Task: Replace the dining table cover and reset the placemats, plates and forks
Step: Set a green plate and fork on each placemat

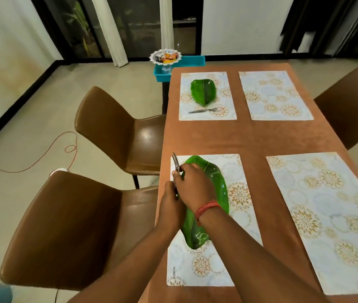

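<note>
A brown cover (252, 136) lies over the dining table with several patterned placemats on it. On the near left placemat (237, 171) sits a green leaf-shaped plate (217, 178). My right hand (193, 182) reaches over the plate and pinches metal forks (175, 160) at the mat's left edge. My left hand (170, 206) grips the same forks lower down, beside the plate. The far left placemat (228, 84) carries another green leaf plate (204, 91) with forks (204, 110) below it. The far right placemat (274, 95) and the near right placemat (326, 211) are bare.
Two brown chairs (116, 127) (68, 232) stand along the table's left side, and another chair (352, 110) on the right. A teal tray (186, 61) with a silver dish of packets (166, 56) stands beyond the far end. A red cable (49, 154) lies on the floor.
</note>
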